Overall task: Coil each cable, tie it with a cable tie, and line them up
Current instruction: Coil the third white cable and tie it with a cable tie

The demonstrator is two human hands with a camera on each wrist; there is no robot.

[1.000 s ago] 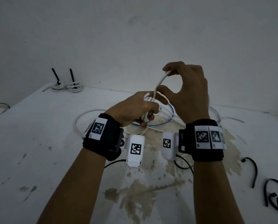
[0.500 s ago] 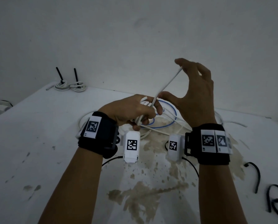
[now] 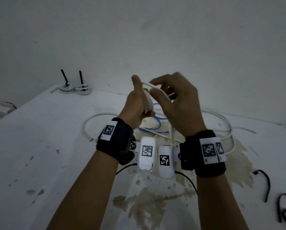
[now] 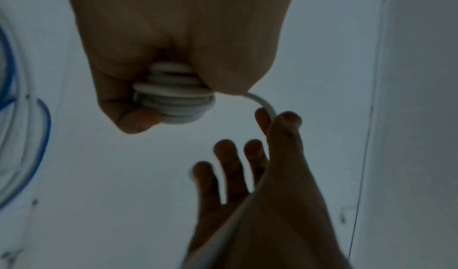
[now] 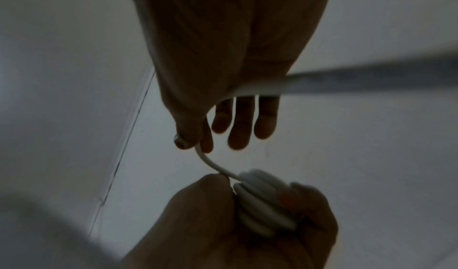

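Both hands are raised above the stained white tabletop, close together. The left hand has its fingers curled tight round a small coil of round white cable, several loops stacked in the fist, with the thumb pointing up. From that bundle a free length of the same cable arcs over to the right hand, which pinches it between thumb and forefinger; its other three fingers hang loose and spread. Past the pinch the cable runs down along the right palm and drops toward the tabletop.

Under the hands, a thin blue cable lies in loose loops among more slack white cable. At the far left corner, by the wall, two coiled white cables with upright black ties sit side by side, touching. Loose black cable ties lie at the right edge of the tabletop.
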